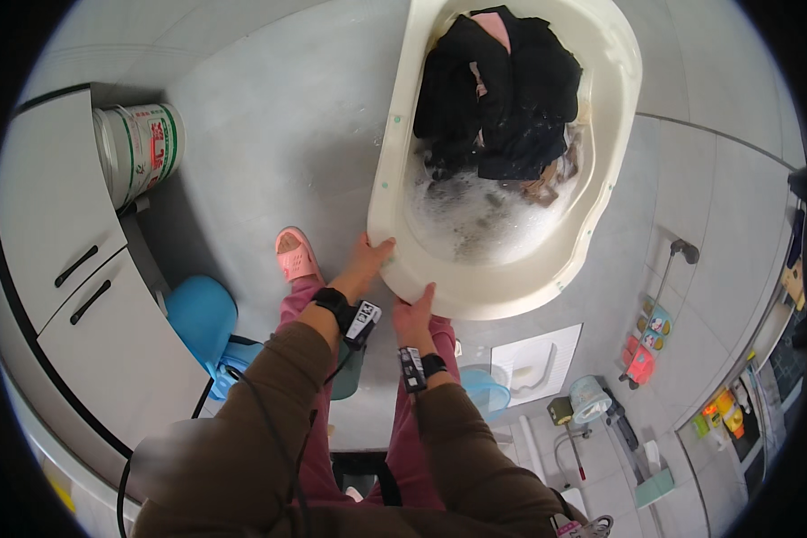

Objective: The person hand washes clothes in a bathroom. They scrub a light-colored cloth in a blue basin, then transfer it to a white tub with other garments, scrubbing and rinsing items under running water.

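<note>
Both hands were on the near rim of the cream plastic tub [394,152]. Left hand [365,263] was clamped on the rim at the tub's near-left corner, thumb up over the edge. Right hand [413,315] was gripping the rim just beside it, fingers hooked over the lip. The hands were close together but not touching.

The tub sat on the grey tiled floor [278,134], right in front of the person. It held foamy water [475,220] at the near end, with a heap of black clothes [502,90] piled at the far end, a bit of pink cloth on top and something brown at the water's edge.

Each wrist had a black strap with a small device on it. Brown sleeves, pink trousers. A pink slipper [296,254] was on the floor just left of the left hand.

Around it: a white cupboard [63,242] with black handles on the left, a white bucket [139,148] with a green and red label beside it, and a blue stool [202,314] near the cupboard. A shower head [684,251] hung on the right wall, with small colourful items near it.
</note>
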### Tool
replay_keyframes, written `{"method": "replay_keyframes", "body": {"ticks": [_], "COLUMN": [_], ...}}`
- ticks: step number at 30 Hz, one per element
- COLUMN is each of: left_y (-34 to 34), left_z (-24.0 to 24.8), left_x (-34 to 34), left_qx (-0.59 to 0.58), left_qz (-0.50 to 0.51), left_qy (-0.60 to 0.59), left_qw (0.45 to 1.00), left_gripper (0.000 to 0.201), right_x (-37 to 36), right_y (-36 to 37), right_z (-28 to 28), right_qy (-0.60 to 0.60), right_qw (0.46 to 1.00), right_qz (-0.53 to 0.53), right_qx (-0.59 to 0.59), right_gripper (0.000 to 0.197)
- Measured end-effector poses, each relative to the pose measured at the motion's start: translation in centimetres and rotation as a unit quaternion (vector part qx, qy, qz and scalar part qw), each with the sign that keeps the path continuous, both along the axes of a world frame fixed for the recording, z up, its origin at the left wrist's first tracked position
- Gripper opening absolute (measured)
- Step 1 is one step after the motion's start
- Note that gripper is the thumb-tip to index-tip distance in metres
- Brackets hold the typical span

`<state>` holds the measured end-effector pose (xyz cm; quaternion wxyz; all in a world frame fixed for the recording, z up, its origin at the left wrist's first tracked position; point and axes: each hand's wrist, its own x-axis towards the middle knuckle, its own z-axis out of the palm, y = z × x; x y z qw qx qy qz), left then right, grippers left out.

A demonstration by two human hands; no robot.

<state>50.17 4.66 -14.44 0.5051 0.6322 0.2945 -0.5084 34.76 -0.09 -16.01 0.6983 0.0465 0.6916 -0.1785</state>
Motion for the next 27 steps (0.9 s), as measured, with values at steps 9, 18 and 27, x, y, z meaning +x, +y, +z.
{"method": "replay_keyframes", "body": {"ticks": [9, 18, 27], "left_y": [9.1, 11.5, 17.9], "left_z": [-0.4, -0.4, -2.0], "left_x": [13.0, 17.0, 10.2], "left_qx": [0.01, 0.06, 0.097], "left_qz": [-0.134, -0.214, -0.126], "left_qy": [-0.126, -0.193, -0.176], "left_qw": [0.983, 0.956, 0.971], "left_gripper": [0.048, 0.043, 0.037], "right_x": [12.1, 17.0, 35.3], "right_y": [10.6, 4.8, -22.7], "right_z": [1.6, 2.2, -0.5], "right_qy": [-0.133, -0.167, 0.301], "right_qw": [0.985, 0.78, 0.434], "right_qz": [-0.02, 0.592, 0.616], "right_qx": [0.11, 0.118, -0.585], "right_gripper": [0.057, 0.04, 0.124]}}
